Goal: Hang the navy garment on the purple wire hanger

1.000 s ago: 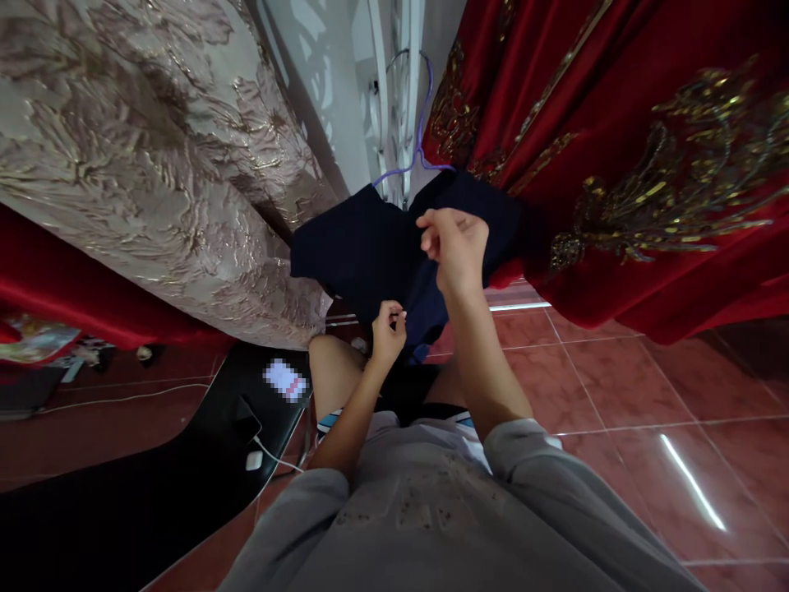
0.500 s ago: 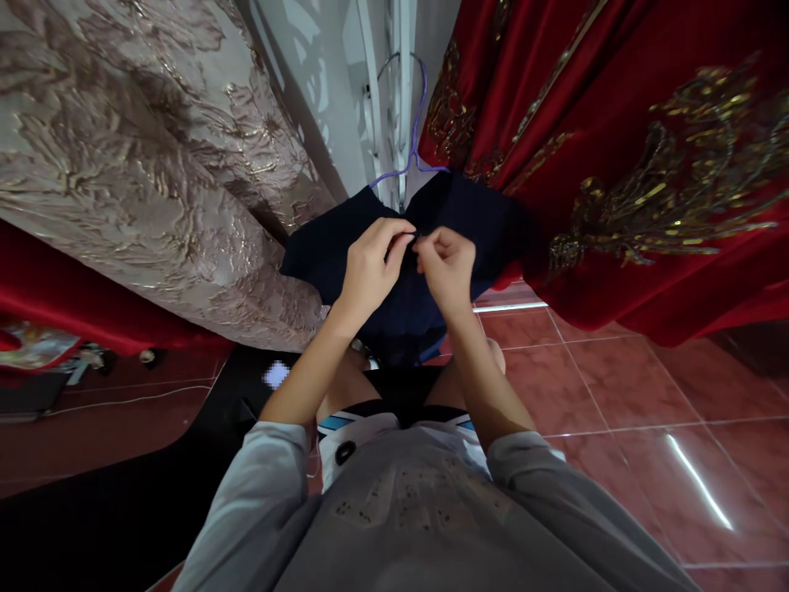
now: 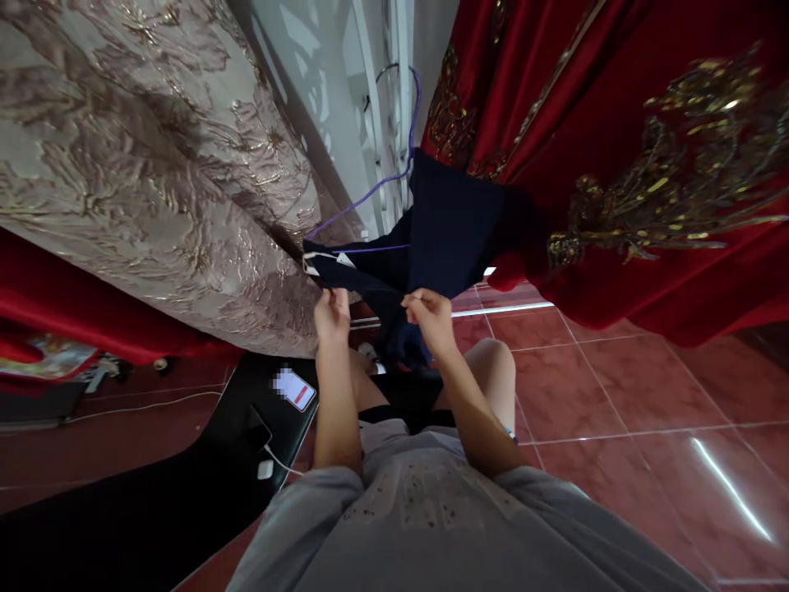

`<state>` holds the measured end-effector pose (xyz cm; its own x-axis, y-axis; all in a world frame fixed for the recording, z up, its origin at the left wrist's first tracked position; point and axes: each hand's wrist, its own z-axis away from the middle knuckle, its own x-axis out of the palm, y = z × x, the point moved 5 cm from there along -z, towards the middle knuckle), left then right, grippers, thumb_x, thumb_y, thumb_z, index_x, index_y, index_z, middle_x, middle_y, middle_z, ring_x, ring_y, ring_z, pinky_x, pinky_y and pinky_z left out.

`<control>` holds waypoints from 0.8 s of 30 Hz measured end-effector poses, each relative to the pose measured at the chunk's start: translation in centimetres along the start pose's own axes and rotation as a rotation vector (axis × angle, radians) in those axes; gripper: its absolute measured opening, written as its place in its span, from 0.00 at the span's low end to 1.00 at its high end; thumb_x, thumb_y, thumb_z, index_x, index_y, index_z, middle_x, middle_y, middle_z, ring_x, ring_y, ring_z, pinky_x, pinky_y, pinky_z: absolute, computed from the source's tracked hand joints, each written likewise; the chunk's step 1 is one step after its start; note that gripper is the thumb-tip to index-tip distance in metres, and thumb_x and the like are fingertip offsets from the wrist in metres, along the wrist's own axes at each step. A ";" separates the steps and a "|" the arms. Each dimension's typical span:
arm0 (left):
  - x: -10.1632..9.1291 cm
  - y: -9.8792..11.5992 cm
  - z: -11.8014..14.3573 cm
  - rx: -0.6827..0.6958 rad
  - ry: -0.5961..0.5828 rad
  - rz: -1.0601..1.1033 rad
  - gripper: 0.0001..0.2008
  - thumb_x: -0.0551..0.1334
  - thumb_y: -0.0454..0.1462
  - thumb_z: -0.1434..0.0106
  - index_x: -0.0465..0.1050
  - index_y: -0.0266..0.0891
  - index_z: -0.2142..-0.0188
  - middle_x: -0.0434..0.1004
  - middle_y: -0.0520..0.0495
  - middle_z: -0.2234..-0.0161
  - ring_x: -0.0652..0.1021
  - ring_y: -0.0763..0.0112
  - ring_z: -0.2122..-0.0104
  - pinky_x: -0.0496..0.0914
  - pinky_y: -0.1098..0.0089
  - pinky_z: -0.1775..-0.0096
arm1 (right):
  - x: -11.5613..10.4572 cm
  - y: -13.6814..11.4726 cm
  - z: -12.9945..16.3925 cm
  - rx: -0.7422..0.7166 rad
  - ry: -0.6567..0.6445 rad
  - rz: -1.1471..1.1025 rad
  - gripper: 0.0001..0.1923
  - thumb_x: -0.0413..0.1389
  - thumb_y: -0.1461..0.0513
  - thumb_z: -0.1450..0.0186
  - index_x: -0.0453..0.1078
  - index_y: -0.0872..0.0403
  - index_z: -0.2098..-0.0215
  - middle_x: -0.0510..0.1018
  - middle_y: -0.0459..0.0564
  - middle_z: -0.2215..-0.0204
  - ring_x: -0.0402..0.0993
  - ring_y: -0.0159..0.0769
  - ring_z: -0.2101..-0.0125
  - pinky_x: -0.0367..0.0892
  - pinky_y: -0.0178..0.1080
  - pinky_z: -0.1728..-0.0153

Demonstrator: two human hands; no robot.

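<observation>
Navy garment (image 3: pixel 453 222): dark, soft knit, hung on a thin purple wire hanger (image 3: pixel 394 177) hooked on a white grille (image 3: pixel 394 99) by the wall. Its lower hem is lifted and spread between both hands, above the person's bare knees.

Left hand (image 3: pixel 331 312): fingers closed on the hem's left part, near a small white label (image 3: pixel 311 265). Right hand (image 3: pixel 428 316): fingers pinched shut on the hem's right part. The hands are apart, with cloth stretched between them.

Room to move: tight. A heavy beige brocade drape (image 3: pixel 154 164), crinkled with a metallic sheen, crowds the left; a red velvet drape (image 3: pixel 616 148) with raised gold embroidery presses against the garment's right edge. The open gap is a narrow strip between the two, and the glossy red floor tiles (image 3: pixel 616 386) lie free to the right.

Below left: a black glossy surface (image 3: pixel 154 493) bearing a phone (image 3: pixel 294 390) and a white charger plug (image 3: pixel 265 469) with its cable. A thin cord trails on the floor farther left.
</observation>
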<state>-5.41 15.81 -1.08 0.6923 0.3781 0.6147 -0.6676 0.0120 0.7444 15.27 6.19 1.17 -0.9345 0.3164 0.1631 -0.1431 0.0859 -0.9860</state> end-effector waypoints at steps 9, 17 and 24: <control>3.4 -0.7 9.2 0.319 -0.506 -0.443 0.13 0.69 0.47 0.34 0.77 0.41 0.59 0.77 0.49 0.64 0.79 0.69 0.62 0.75 0.69 0.53 | -2.4 0.9 0.9 -0.243 -0.154 0.337 0.34 0.69 0.54 0.43 0.69 0.51 0.39 0.75 0.55 0.42 0.71 0.46 0.43 0.66 0.48 0.41; 5.6 -0.3 10.3 0.530 -0.916 -0.892 0.18 0.51 0.49 0.22 0.73 0.41 0.50 0.78 0.41 0.51 0.78 0.60 0.48 0.70 0.59 0.42 | 0.7 -3.4 0.2 -0.213 -0.663 0.439 0.08 0.55 0.61 0.38 0.69 0.56 0.73 0.73 0.44 0.77 0.67 0.32 0.74 0.63 0.35 0.70; -0.1 -2.6 7.4 0.081 -1.342 -1.588 0.17 0.62 0.48 0.32 0.76 0.37 0.66 0.82 0.43 0.66 0.80 0.60 0.66 0.72 0.64 0.61 | -0.9 -5.6 -8.8 -0.386 -0.208 0.310 0.15 0.51 0.62 0.41 0.75 0.52 0.60 0.80 0.50 0.62 0.74 0.40 0.57 0.68 0.42 0.47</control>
<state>-1.68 8.94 -1.15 0.2758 -0.6723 -0.6870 0.5581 -0.4699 0.6839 19.74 13.77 6.83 -0.9643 0.1920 -0.1826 0.2436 0.3715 -0.8959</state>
